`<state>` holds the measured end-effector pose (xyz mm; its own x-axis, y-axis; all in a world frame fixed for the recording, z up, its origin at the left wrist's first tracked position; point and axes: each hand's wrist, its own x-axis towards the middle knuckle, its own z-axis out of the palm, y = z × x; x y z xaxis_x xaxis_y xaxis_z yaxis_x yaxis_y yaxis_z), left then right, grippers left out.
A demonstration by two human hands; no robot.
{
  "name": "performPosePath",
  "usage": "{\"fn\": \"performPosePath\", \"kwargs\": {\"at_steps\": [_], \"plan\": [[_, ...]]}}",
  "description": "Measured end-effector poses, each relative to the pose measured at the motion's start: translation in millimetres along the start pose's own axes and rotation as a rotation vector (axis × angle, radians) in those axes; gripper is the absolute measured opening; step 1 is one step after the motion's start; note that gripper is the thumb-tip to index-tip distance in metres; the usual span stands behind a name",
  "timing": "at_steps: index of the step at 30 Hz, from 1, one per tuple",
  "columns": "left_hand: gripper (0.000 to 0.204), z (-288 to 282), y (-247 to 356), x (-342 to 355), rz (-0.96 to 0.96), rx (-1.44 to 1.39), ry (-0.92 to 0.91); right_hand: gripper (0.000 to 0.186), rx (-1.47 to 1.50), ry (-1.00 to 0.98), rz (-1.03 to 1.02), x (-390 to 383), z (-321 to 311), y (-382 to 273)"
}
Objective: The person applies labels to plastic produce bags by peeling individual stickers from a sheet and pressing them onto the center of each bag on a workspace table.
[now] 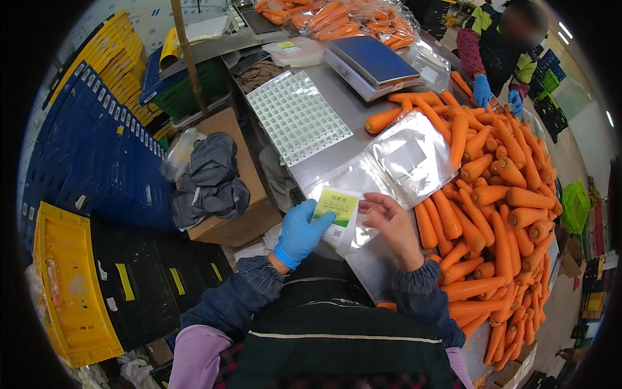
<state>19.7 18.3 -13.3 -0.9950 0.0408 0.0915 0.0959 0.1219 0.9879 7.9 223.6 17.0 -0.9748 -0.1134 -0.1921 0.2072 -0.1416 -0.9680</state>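
My left hand [299, 235], in a blue glove, grips a green-and-white printed label [338, 209] with the thumb across its front. At the label's right edge is my bare right hand [392, 223], its fingers bent and the fingertips against that edge. Under and beyond the label, transparent plastic bags [414, 152] lie flat on the metal table [308, 170]. A big heap of orange carrots [495, 214] covers the table to the right of my right hand. Farther off lies a white sheet with rows of small green stickers [298, 117].
A scale with a blue top [372, 61] stands beyond the bags. Bagged carrots [343, 19] lie at the far end. Across the heap, a person in blue gloves [483, 91] handles carrots. On my left are a cardboard box [240, 227] with grey cloth and stacked blue crates [97, 155].
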Motion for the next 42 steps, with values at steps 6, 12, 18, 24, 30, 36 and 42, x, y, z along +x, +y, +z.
{"fn": "performPosePath", "kwargs": {"at_steps": [6, 12, 18, 24, 30, 36, 42], "plan": [[0.020, 6, 36, -1, -0.163, -0.298, -0.007, 0.012, -0.128, -0.116, -0.081, -12, 19, 0], [0.017, -4, 42, -1, -0.230, -0.322, -0.152, 0.011, -0.424, -0.138, -0.212, -14, 24, 4], [0.015, -35, 8, -4, -0.176, -0.013, 0.055, 0.011, -0.352, -0.119, -0.240, -19, 22, 5], [0.022, -116, -66, 22, -0.132, 0.268, 0.040, 0.012, -0.267, -0.068, -0.100, -21, 1, 13], [0.022, -128, -132, 110, 0.019, 0.368, -0.054, 0.014, -0.203, 0.019, 0.021, -5, -8, 13], [0.031, -138, -229, 179, 0.115, 0.411, 0.064, 0.016, -0.213, 0.146, 0.111, 45, 33, -16], [0.061, -120, -186, 168, 0.184, 0.435, -0.072, 0.022, -0.118, -0.608, -0.434, 49, 100, -180]]}}
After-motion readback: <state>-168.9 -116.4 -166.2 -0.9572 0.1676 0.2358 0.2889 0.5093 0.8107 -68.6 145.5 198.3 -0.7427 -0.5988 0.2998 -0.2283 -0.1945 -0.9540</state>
